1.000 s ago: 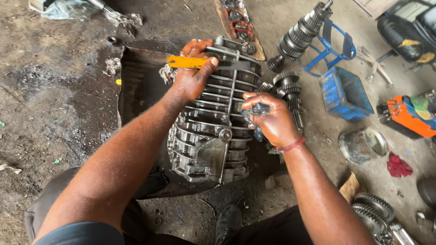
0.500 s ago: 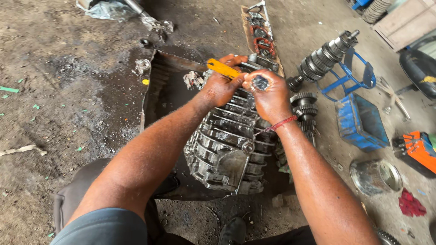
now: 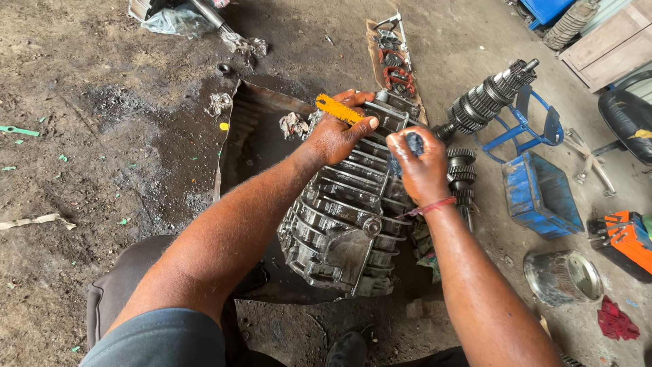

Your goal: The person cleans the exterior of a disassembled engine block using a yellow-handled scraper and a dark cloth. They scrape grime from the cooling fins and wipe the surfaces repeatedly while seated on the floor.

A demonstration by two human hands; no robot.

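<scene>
Head view: the left hand (image 3: 334, 136) pinches a yellow tool (image 3: 339, 109) on top of the ribbed gearbox case (image 3: 350, 217), which lies in a tray (image 3: 238, 136). The right hand (image 3: 421, 170) is closed around a dark part (image 3: 413, 143). The case looks stripped; the gear shaft (image 3: 485, 100) lies apart.

Both hands on the gearbox casing

My left hand (image 3: 336, 136) rests on the upper end of the ribbed gearbox casing (image 3: 346, 224), its grip closed on a yellow tool (image 3: 339, 109). My right hand (image 3: 421, 170) is just beside it, fist closed round a small dark part (image 3: 413, 141). The casing lies in a dark metal tray (image 3: 248, 122) on the dirt floor (image 3: 81, 149). A gear shaft (image 3: 485, 98) leans on a blue stand (image 3: 523, 129) to the right
</scene>
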